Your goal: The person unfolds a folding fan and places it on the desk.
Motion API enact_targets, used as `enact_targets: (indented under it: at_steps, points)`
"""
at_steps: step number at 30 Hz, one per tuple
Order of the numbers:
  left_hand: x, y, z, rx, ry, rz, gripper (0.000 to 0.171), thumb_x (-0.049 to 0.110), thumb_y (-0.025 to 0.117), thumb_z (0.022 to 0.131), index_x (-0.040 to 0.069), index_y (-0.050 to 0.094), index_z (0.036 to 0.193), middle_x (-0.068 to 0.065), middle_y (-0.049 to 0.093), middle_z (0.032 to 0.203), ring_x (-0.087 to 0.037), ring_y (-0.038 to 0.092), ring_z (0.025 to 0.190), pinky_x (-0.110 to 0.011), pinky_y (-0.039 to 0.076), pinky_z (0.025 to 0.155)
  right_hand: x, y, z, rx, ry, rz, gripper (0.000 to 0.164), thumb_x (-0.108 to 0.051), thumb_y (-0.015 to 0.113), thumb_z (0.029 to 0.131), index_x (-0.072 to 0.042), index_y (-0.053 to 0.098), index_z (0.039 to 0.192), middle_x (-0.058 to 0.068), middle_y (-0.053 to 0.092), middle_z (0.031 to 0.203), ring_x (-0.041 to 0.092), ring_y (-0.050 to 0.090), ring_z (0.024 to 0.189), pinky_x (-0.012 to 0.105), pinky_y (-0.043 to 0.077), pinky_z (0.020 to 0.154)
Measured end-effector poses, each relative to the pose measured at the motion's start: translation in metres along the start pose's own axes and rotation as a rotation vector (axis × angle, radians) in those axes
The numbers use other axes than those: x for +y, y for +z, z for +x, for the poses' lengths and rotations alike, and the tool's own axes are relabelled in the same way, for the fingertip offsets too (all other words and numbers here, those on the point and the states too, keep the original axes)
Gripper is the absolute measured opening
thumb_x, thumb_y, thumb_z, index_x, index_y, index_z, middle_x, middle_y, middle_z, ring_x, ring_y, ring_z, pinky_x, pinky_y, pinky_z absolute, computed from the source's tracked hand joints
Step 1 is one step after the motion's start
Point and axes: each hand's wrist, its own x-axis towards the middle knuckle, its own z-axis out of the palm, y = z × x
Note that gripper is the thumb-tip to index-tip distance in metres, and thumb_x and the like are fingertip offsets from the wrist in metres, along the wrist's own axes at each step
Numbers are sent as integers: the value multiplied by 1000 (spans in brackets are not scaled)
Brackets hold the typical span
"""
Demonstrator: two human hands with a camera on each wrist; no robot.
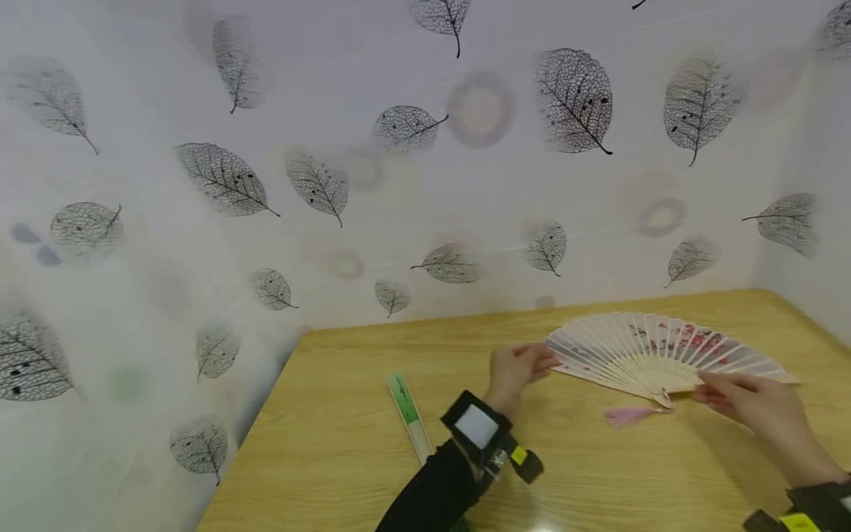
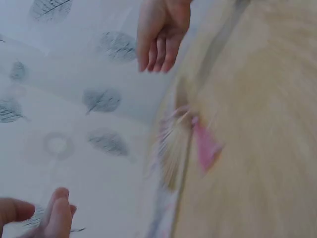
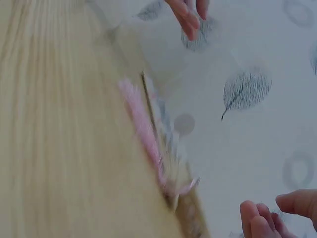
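Note:
A folding fan [image 1: 654, 351] lies spread on the wooden table, pale-ribbed with white cloth and red and grey blossoms. From its pivot hangs a pink tassel [image 1: 628, 416]. My left hand [image 1: 520, 371] is by the fan's left end, and my right hand [image 1: 764, 406] is near the right edge and pivot. Both wrist views show the hands apart from the fan: thumb and fingers stand separated on the left hand [image 2: 47, 218] and on the right hand [image 3: 270, 220]. The fan is blurred in the wrist views.
A long narrow strip-shaped item [image 1: 404, 399], green at its far half and pale at the near half, lies left of my left forearm, which hides its near end. Behind the wooden table [image 1: 332, 414] hangs a white leaf-print backdrop [image 1: 372, 192].

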Motion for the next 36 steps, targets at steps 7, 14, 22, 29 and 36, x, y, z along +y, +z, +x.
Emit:
enact_targets:
  at_steps: [7, 14, 22, 29, 36]
  points:
    - [47, -123, -4, 49, 427, 476, 24, 18, 61, 88, 2, 67, 104, -14, 71, 92, -19, 69, 78, -23, 56, 68, -85, 154, -20, -240, -258, -209, 34, -20, 62, 87, 10, 62, 102, 19, 70, 87, 14, 67, 67, 30, 57, 66]
    - [37, -198, -18, 111, 528, 914, 21, 17, 59, 89, 2, 69, 101, -9, 71, 85, -16, 68, 72, -28, 55, 65, -102, 294, -37, -422, -368, -484, 25, -20, 72, 78, -2, 66, 61, 2, 60, 51, 8, 52, 42, 18, 39, 39]
    - [35, -231, -19, 189, 468, 937, 21, 19, 59, 89, 5, 70, 100, -6, 71, 82, -15, 67, 73, -32, 55, 68, -110, 361, -56, -409, -540, -911, 35, -25, 82, 66, -6, 53, 58, -3, 42, 54, 8, 37, 47, 19, 33, 40]
    - [38, -224, -18, 159, 453, 866, 20, 19, 60, 89, 3, 70, 97, -8, 72, 81, -16, 68, 71, -28, 55, 64, -103, 361, -48, -428, -446, -866, 31, -15, 78, 64, -7, 50, 55, -3, 42, 53, 9, 39, 45, 18, 31, 39]
    - [25, -212, -16, 27, 365, 883, 24, 20, 60, 89, 0, 73, 86, -8, 70, 70, -18, 66, 63, -21, 50, 53, -110, 327, -27, -498, -280, -610, 32, -13, 70, 73, -6, 53, 47, 7, 59, 43, 14, 58, 39, 23, 46, 40]
